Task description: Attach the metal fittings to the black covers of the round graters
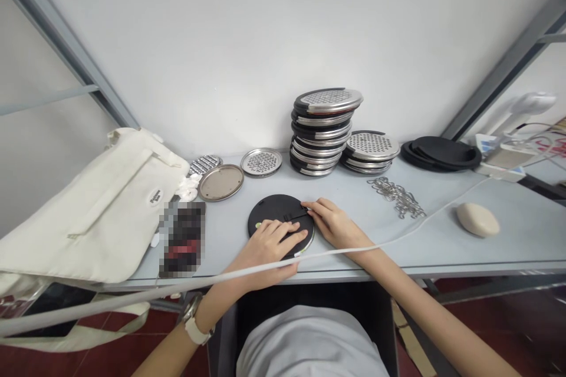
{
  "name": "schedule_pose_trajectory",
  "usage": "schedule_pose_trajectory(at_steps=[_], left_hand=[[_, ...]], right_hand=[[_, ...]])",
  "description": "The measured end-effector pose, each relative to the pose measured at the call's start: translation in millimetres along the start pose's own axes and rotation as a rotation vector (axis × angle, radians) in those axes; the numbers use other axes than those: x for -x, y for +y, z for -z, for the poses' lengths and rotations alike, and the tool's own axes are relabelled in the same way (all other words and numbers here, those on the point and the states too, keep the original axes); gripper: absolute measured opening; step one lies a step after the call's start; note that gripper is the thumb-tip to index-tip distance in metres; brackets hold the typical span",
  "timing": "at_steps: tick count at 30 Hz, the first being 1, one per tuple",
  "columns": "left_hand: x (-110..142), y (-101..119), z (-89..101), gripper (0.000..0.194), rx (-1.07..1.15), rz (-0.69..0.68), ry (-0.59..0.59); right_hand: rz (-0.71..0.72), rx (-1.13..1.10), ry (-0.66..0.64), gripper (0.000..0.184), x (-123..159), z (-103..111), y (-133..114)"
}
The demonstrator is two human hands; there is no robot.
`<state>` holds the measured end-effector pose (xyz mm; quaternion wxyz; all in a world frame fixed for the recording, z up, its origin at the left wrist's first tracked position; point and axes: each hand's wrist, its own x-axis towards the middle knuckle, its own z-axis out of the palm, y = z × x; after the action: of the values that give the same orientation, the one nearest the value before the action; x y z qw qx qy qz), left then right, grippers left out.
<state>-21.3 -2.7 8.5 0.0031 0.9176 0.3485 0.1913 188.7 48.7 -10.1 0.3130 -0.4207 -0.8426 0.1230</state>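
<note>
A round black plate [277,207], with slots and a small green sticker, lies flat on the table near its front edge. A pale rim shows under its near right side. My left hand [269,247] rests over the plate's near half, fingers spread on top and thumb low by the near edge. At the plate's right edge, my right hand [333,224] has its thumb and index finger pressed together on the rim, near a thin line across the plate. Whether a small separate part sits between those fingers, I cannot tell.
Behind stand a tall stack of round graters [322,132] and a shorter stack [371,150]. Loose metal discs [262,162], black plates [442,153], metal clips [398,195], a beige rounded block [477,220] and a cream bag [97,206] lie around. A white cable [380,244] crosses in front.
</note>
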Motion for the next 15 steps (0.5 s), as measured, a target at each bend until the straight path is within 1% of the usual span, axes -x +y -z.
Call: schedule_pose_trajectory(at_steps=[5,15], left_hand=[[-0.1,-0.1,-0.1,0.047,0.000,0.002,-0.003],[0.1,0.3,0.5,0.047,0.007,0.000,-0.003]], right_hand=[[0.016,0.019,0.004,0.029,0.0,0.6,-2.0],[0.004,0.014,-0.004,0.028,0.2,1.7,-2.4]])
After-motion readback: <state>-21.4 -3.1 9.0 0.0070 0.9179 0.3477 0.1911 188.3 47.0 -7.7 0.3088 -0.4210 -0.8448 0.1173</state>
